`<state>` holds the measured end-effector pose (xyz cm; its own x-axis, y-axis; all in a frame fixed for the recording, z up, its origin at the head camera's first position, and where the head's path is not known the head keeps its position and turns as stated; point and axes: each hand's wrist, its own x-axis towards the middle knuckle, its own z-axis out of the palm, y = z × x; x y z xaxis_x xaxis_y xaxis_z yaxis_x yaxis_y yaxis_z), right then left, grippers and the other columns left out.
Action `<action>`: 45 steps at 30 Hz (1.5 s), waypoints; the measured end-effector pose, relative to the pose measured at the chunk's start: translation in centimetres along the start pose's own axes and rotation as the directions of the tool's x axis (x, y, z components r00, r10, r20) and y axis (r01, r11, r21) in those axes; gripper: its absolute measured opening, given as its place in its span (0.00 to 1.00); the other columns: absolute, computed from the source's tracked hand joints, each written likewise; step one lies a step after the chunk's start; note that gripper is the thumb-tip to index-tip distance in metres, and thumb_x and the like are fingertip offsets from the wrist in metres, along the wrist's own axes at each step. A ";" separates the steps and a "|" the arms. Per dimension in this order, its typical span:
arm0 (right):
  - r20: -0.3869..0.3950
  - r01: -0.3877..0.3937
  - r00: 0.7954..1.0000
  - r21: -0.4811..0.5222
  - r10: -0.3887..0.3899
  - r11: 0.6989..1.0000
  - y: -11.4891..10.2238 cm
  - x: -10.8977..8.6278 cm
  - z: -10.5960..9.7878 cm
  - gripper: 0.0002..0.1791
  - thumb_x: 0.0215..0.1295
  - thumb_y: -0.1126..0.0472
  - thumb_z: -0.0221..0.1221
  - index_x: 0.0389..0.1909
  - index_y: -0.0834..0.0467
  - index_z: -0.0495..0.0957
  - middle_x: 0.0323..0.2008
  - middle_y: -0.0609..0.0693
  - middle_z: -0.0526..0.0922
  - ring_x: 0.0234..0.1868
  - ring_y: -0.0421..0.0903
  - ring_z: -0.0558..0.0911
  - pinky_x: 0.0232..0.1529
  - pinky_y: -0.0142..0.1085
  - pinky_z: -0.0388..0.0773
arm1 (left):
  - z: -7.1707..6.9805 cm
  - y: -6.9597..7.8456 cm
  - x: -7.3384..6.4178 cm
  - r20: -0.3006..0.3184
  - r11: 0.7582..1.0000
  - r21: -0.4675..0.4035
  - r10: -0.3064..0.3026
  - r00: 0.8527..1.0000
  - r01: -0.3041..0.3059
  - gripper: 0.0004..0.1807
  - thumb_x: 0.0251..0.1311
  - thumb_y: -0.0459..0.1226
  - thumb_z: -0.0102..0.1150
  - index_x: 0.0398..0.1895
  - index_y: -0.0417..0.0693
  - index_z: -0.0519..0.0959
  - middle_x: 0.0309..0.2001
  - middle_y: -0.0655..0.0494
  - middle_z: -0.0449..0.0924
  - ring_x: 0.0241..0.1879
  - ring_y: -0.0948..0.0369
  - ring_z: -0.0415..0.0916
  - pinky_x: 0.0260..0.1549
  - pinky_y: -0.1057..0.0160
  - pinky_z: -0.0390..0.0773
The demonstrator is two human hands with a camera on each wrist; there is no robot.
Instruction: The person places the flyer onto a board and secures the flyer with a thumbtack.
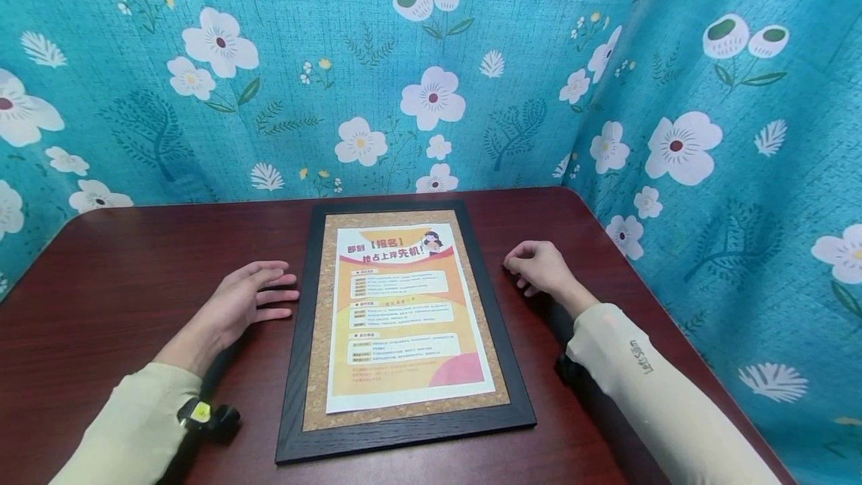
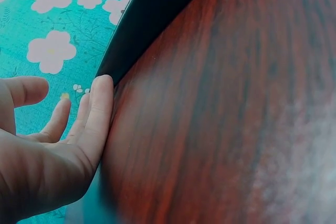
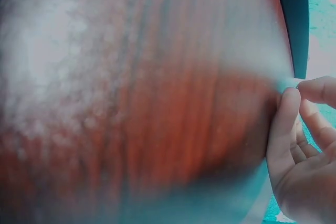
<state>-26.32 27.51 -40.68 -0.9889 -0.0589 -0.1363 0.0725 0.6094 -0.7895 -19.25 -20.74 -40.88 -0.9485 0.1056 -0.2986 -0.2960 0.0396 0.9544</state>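
Observation:
A cork board (image 1: 314,365) in a black wooden frame (image 1: 404,436) lies flat on the table. On the cork rests a printed poster (image 1: 404,320) in orange, yellow and pink, with lines of text and a small cartoon figure. My left hand (image 1: 236,305) is beside the frame's left edge, fingers extended and parted; whether the fingertips touch it I cannot tell. To the right of the frame, my right hand (image 1: 542,268) has its thumb and index finger together. Between those tips the right wrist view shows a small pale thing (image 3: 289,83), too blurred to name.
The dark red wooden table (image 1: 135,283) has rounded far corners. Blue flowered curtains (image 1: 303,81) hang behind it and along its right side. A black band with a small device (image 1: 209,418) is on the left wrist; another dark device (image 1: 569,369) is under the right sleeve.

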 end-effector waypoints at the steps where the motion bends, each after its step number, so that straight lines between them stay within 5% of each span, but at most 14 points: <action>1: -0.003 0.002 1.000 0.009 -0.002 1.000 0.0 0.0 0.0 0.09 0.68 0.63 0.59 0.39 0.65 0.82 0.30 0.56 0.81 0.22 0.47 0.80 0.22 0.42 0.83 | 0.0 0.0 0.0 0.002 1.000 -0.002 0.000 1.000 0.000 0.31 0.79 0.46 0.43 0.75 0.38 0.53 0.70 0.33 0.62 0.48 0.61 0.82 0.47 0.54 0.84; 25: 0.016 0.001 1.000 0.149 -0.003 0.989 0.4 -0.3 -0.4 0.08 0.69 0.64 0.55 0.41 0.66 0.76 0.37 0.61 0.87 0.26 0.52 0.86 0.30 0.45 0.86 | 0.0 0.0 0.0 0.004 1.000 0.010 -0.007 1.000 0.007 0.31 0.79 0.45 0.42 0.76 0.38 0.53 0.70 0.33 0.62 0.48 0.62 0.82 0.48 0.55 0.83; 35: -0.008 0.016 1.000 0.146 -0.015 0.989 0.4 -0.5 -0.5 0.08 0.64 0.66 0.56 0.40 0.67 0.77 0.32 0.60 0.84 0.21 0.48 0.82 0.26 0.44 0.86 | 0.0 0.0 0.0 0.005 1.000 0.015 -0.006 1.000 0.006 0.31 0.79 0.45 0.41 0.76 0.37 0.53 0.70 0.33 0.62 0.49 0.62 0.82 0.48 0.55 0.83; 45: 0.007 0.033 0.999 0.124 -0.034 0.992 0.4 -0.8 -0.8 0.13 0.69 0.64 0.61 0.46 0.70 0.81 0.36 0.63 0.86 0.23 0.48 0.84 0.28 0.42 0.86 | 0.0 0.0 0.0 0.009 1.000 0.010 -0.005 1.000 0.005 0.30 0.79 0.45 0.41 0.76 0.37 0.53 0.69 0.33 0.63 0.49 0.62 0.82 0.48 0.55 0.83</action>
<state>-25.62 28.38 -40.40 -0.9899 -0.0848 -0.1138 0.0558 0.5044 -0.8616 -19.23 -20.77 -40.84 -0.9459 0.1145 -0.3036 -0.2997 0.0503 0.9527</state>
